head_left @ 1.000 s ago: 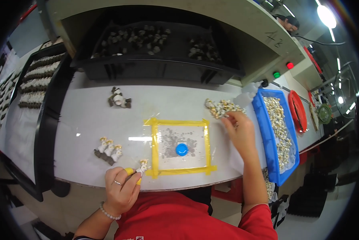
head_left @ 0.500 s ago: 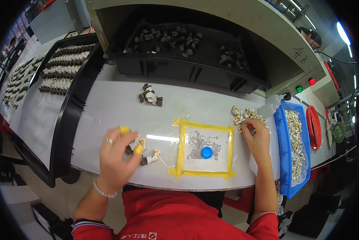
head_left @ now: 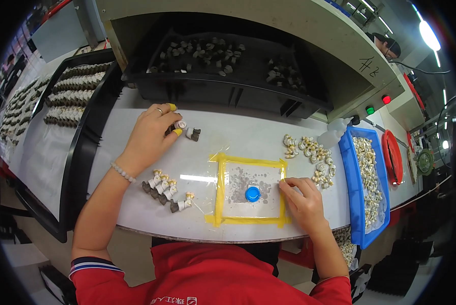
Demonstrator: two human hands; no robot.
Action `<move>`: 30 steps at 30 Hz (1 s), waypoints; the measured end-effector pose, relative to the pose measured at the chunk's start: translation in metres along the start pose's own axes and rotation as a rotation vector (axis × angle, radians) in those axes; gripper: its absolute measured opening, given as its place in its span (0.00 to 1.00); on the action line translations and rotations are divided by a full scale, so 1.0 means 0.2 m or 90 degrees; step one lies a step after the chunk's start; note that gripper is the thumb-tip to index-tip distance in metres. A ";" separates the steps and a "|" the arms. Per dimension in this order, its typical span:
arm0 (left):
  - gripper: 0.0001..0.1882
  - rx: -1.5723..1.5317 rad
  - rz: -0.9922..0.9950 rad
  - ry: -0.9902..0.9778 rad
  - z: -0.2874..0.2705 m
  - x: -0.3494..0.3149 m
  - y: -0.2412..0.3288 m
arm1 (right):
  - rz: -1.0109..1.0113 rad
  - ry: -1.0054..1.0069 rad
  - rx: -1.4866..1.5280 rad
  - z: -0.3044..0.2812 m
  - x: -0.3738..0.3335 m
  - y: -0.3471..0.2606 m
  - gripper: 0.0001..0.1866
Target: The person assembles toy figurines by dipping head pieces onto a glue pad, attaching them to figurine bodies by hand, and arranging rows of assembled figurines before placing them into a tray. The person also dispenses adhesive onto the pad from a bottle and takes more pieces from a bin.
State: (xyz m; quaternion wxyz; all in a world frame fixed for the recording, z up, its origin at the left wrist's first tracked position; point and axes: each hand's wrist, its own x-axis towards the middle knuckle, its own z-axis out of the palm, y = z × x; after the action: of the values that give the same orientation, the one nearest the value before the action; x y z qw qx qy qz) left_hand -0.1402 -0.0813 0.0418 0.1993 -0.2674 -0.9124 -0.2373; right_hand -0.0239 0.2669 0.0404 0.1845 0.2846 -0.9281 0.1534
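My left hand, with yellow covers on thumb and a fingertip, pinches a small white-and-dark figurine piece at the far part of the table. Beside it stands a similar dark-and-white piece. My right hand is closed at the fingertips over the right edge of a yellow tape frame; whatever it holds is hidden. Inside the frame sits a blue cap among grey wet spots. Nearer me on the left lie several figurines with yellowish tops. Small cream-and-gold pieces are scattered right of the frame.
A blue tray of cream pieces stands at right, beside a clear bottle and a red tray. At left is a black tray with rows of figurines. Black bins sit under a cream housing.
My left hand has moved away from the near-left figurines to the far group and taken a piece. My right hand has left the cream pieces and come left and nearer, to the tape frame.
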 end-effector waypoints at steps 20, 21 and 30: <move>0.18 -0.083 0.181 -0.119 0.01 -0.53 0.61 | 0.097 -0.013 0.116 -0.01 -0.07 -0.08 0.11; 0.18 -0.093 0.189 -0.131 0.00 -0.53 0.60 | 0.110 -0.020 0.127 -0.01 -0.06 -0.08 0.12; 0.18 -0.309 -0.006 -0.140 0.00 -0.56 0.63 | 0.026 -0.051 0.186 0.01 0.14 -0.13 0.13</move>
State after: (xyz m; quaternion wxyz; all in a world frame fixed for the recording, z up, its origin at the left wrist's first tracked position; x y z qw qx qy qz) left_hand 0.0203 -0.0305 0.0278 0.0278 -0.3274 -0.8461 -0.4197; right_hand -0.0306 0.2328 0.0559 0.1011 0.2951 -0.9082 0.2792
